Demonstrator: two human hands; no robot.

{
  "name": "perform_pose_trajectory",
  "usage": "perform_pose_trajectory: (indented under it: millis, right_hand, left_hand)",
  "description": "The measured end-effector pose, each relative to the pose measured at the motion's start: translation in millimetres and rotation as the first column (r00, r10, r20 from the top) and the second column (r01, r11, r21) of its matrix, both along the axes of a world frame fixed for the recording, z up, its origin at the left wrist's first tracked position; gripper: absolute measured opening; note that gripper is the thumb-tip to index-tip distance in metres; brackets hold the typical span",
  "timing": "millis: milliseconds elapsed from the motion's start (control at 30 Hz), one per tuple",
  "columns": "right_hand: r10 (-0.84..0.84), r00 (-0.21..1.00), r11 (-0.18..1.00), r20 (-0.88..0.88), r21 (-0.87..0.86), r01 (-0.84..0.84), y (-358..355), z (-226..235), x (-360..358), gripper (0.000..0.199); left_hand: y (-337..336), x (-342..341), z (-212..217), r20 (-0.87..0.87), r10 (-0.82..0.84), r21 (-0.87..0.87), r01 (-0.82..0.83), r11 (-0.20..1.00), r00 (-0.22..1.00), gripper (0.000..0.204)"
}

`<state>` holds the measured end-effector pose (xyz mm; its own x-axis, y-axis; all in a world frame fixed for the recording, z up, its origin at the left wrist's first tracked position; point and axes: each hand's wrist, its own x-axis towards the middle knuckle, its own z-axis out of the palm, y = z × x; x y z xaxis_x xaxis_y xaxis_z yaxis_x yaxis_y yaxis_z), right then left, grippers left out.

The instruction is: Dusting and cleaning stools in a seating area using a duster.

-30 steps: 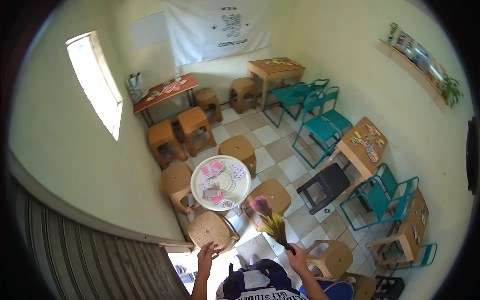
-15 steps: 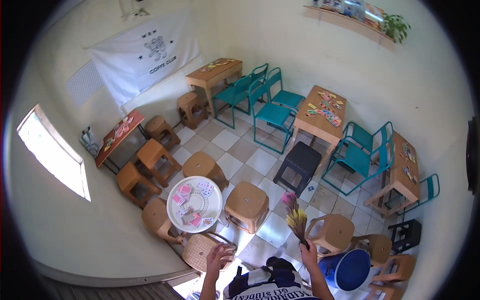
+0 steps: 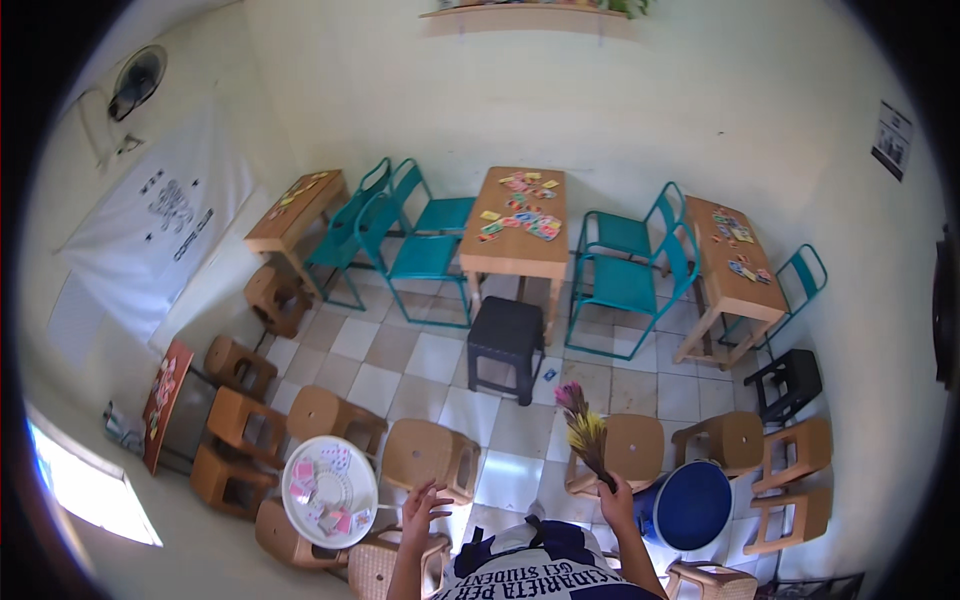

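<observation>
In my right hand (image 3: 616, 500) is a bunch of dried flowers (image 3: 585, 432), pink at the tip and yellow lower down, its brown stems gripped in closed fingers. The bunch points up and away from me, in front of a brown plastic stool (image 3: 630, 450). My left hand (image 3: 423, 508) is empty, its fingers apart, held in the air near another brown stool (image 3: 425, 455). To its left stands a round white table (image 3: 365, 500) with playing cards (image 3: 330, 490) spread on it. A blue drum (image 3: 690, 508) is close to my right forearm.
Farther off are a wooden table (image 3: 515, 245) with colourful cards, a black stool (image 3: 505, 345) and teal metal chairs (image 3: 425, 262). A second card-strewn wooden table (image 3: 745, 285) stands at the right. Several brown stools (image 3: 240, 425) line the left side. One small card (image 3: 549, 375) lies on the tiled floor.
The view has swung to the right, so the room's furniture appears farther left. My right hand still grips the dried flowers, and my left hand stays empty.
</observation>
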<state>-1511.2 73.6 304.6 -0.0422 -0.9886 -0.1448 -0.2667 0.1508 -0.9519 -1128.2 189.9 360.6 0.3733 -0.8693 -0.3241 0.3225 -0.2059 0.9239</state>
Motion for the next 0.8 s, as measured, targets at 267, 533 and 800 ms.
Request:
perform_pose_trajectory:
  millis: [267,533,800]
  right_hand:
    - [-0.178,0.979,0.984,-0.096,-0.002,0.179,-60,10,-63,0.029]
    - [-0.271,0.96,0.962,-0.072,0.004,0.272,-117,12,-58,0.029]
    - [-0.338,0.936,0.936,-0.097,0.07,0.345,-183,19,-22,0.029]
  left_hand:
    - [-106,-35,10,0.008,-0.09,-0.028,0.09,0.995,0.996,0.044]
    - [-179,-17,-24,-0.047,-0.052,0.002,0.053,0.999,0.997,0.047]
    - [-318,16,-18,-0.055,-0.135,-0.049,0.132,0.99,0.989,0.05]
